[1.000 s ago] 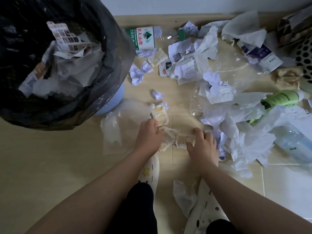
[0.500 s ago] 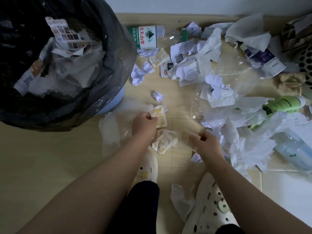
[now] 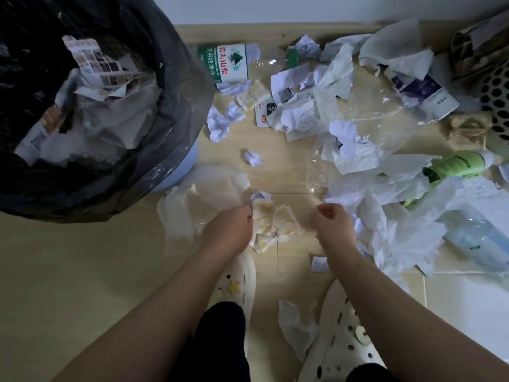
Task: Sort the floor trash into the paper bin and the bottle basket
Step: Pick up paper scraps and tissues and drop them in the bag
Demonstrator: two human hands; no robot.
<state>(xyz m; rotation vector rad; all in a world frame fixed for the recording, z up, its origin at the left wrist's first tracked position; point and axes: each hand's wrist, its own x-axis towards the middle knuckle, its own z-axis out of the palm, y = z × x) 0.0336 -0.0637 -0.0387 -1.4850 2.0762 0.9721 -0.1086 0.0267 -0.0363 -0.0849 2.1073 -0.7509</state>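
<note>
**A:** Largest entry first?

**B:** The paper bin (image 3: 179,114): black liner, paper scraps inside. Step in hand, by my reading: gathering wrappers for it.

**A:** Hands?

**B:** The left hand (image 3: 228,230) is just right of the bin's base. Its fingers are curled tight round a bunch of yellow-and-white wrappers (image 3: 265,224); whether the bunch is off the floor, cannot tell. The right hand (image 3: 332,226) is further right of the bin, fingers curled, thumb against forefinger. Whether thin film is nipped there, cannot tell.

**A:** Handling note?

**B:** The wrappers look light, crumpled and loosely bunched.
- Close the grip round the whole bunch before lifting.
- Carry it above the bin's sagging liner edge.
- Release well inside, so no piece slides back out.

**A:** Surface and room?

**B:** In order:
- The floor (image 3: 82,271), pale wood-look around the bin, turning to white tile far right of it.
- The wall (image 3: 275,6), white, with skirting, beyond the bin.
- A heap of crumpled paper (image 3: 311,111) right of the bin, mixed with clear film (image 3: 374,106).
- The bottle basket (image 3: 495,106), perforated, well apart from the bin at the right edge.
- Three bottles unsorted. The clear bottle (image 3: 479,238) and green bottle (image 3: 454,168) lie far right of the bin. The water bottle (image 3: 228,64) is just beside the bin, partly behind its liner.
- One small paper ball (image 3: 252,158) near the bin's base.
</note>
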